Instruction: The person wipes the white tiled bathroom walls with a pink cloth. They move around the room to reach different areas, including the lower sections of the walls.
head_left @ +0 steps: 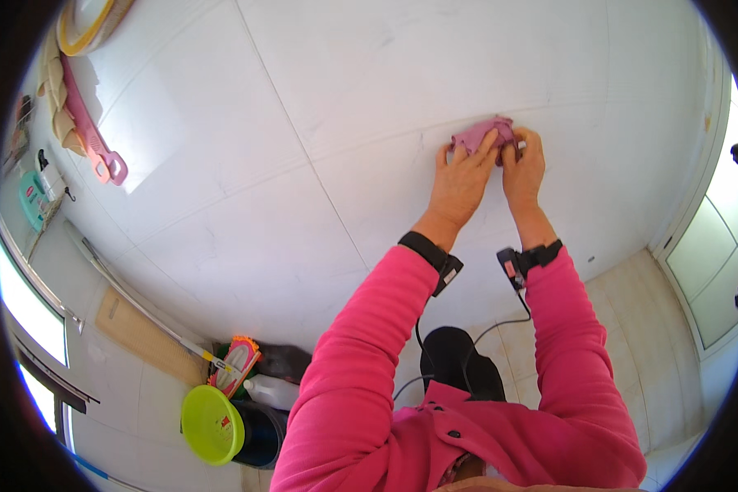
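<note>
Pink jacket (500, 439), 1: nearest the camera, sleeves reaching up to 2 black wrist bands (425, 248). Left hand (461, 176): grip holding mauve cloth (477, 136), fingers spread across its folds. Right hand (523, 168): grip holding the same cloth at its right side, fingers bent. Cloth, 1: bunched against the white tiled wall (402, 57), held by both hands seemingly so it cannot slip. Lime basin (211, 425), 1: beside a dark bucket (261, 435), apparently stowed together in the corner. Hidden: cloth's underside. Cut off: round yellow-edged object (79, 39), upper left; kind unclear.
</note>
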The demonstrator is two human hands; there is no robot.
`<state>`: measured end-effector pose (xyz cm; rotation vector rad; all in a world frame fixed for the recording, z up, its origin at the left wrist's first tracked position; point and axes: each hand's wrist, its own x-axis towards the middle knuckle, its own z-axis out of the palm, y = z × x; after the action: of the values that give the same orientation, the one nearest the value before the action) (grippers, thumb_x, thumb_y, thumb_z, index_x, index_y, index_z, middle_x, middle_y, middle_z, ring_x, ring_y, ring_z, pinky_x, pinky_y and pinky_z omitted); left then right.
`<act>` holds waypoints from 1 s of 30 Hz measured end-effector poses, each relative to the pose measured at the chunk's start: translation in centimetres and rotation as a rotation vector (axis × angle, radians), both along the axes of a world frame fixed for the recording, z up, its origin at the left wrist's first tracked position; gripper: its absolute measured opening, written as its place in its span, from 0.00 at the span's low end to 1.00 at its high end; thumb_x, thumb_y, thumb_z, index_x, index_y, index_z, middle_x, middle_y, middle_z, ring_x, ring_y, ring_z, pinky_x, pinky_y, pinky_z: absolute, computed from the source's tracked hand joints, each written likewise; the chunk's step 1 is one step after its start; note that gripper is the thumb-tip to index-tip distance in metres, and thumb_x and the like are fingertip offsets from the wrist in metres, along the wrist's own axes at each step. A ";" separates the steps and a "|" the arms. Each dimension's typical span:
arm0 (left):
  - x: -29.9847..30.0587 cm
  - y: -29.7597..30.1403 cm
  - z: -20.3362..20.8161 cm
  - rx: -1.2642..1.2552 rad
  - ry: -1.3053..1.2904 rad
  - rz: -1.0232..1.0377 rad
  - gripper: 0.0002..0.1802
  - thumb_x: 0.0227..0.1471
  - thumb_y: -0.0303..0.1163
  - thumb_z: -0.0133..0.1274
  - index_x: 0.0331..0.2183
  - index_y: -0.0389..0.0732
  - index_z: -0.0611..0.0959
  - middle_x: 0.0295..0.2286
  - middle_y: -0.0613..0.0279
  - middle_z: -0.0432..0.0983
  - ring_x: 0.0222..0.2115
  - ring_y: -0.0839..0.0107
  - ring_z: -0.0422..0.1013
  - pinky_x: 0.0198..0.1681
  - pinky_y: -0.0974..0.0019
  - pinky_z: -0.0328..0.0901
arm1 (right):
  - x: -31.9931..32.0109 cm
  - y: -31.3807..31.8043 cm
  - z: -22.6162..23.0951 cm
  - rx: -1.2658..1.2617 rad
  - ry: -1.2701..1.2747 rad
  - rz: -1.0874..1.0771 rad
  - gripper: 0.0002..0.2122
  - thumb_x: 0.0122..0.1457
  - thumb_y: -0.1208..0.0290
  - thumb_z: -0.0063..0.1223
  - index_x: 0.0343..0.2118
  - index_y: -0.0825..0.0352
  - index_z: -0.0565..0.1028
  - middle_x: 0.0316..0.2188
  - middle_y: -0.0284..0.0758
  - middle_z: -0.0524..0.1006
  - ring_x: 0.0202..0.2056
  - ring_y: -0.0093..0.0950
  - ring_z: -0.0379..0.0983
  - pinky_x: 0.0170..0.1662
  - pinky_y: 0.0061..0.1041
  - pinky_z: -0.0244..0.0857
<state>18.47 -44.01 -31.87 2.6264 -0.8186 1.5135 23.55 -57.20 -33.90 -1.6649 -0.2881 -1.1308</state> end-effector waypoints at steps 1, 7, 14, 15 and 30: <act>-0.1 0.3 0.1 -0.012 0.006 0.006 0.20 0.51 0.27 0.46 0.48 0.48 0.77 0.57 0.75 0.62 0.44 0.64 0.65 0.54 0.47 0.53 | -0.3 0.4 0.0 0.015 0.024 0.027 0.13 0.54 0.79 0.49 0.44 0.66 0.70 0.43 0.41 0.72 0.43 0.39 0.71 0.43 0.32 0.67; -1.2 5.5 1.8 -0.054 -0.050 0.114 0.20 0.51 0.28 0.46 0.47 0.51 0.78 0.59 0.76 0.61 0.45 0.63 0.65 0.50 0.52 0.55 | -2.8 6.9 2.5 -0.128 -0.381 -0.028 0.21 0.54 0.79 0.51 0.53 0.68 0.68 0.54 0.43 0.67 0.53 0.41 0.65 0.55 0.35 0.60; -5.7 19.0 5.8 -0.275 -0.312 0.444 0.24 0.51 0.28 0.48 0.51 0.50 0.76 0.59 0.63 0.60 0.47 0.56 0.66 0.46 0.52 0.58 | -5.4 21.5 9.1 -0.410 -0.720 0.165 0.21 0.56 0.74 0.46 0.55 0.65 0.67 0.56 0.42 0.66 0.58 0.39 0.61 0.61 0.39 0.53; -6.7 21.2 6.2 -0.325 -0.306 0.487 0.24 0.51 0.28 0.49 0.52 0.49 0.75 0.59 0.61 0.61 0.48 0.55 0.66 0.47 0.52 0.59 | -6.2 23.9 9.9 -0.465 -0.735 0.196 0.21 0.56 0.73 0.46 0.55 0.65 0.67 0.57 0.41 0.66 0.58 0.38 0.60 0.62 0.39 0.52; -10.1 22.9 7.9 -0.339 -0.137 0.582 0.32 0.48 0.31 0.56 0.56 0.42 0.68 0.61 0.54 0.53 0.56 0.50 0.57 0.54 0.47 0.54 | -7.3 26.5 15.3 -0.445 -0.850 0.165 0.13 0.49 0.69 0.54 0.40 0.56 0.73 0.41 0.27 0.71 0.48 0.28 0.66 0.60 0.37 0.51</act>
<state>8.36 -21.13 -23.99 2.6311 0.2320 1.7556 16.23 -30.72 -18.65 -1.3912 -1.2658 -1.6816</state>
